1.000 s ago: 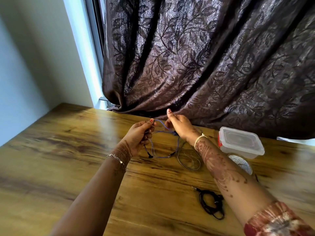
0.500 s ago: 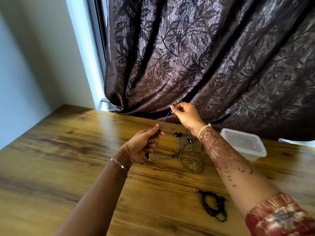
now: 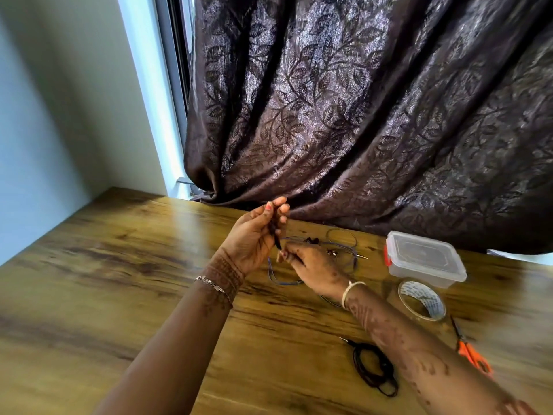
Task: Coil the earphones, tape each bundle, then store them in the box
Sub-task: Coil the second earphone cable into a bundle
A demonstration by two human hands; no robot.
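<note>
As my hands come together, the blue cord begins to wind

Whereas half a second ago my right hand (image 3: 314, 265) was lifted toward the curtain (image 3: 359, 115), stretching the cord away from the other hand, it is now lowered just under my left hand (image 3: 254, 238), and the two almost touch. My left hand is now the higher one. Its fingers curl around a part of the blue earphones (image 3: 281, 282), and a dark piece hangs down from them. My right hand pinches the cord close below.

The remaining cord lies loose on the table (image 3: 119, 280) behind my hands, its plug pointing to the box (image 3: 425, 259), whose lid is on. I judge that the straightening is over and the first loops begin.

The black earphones (image 3: 374, 369) lie near my right forearm, and I see no tape on them. The tape roll (image 3: 428, 299) and the scissors (image 3: 472, 354) lie beside the box.
</note>
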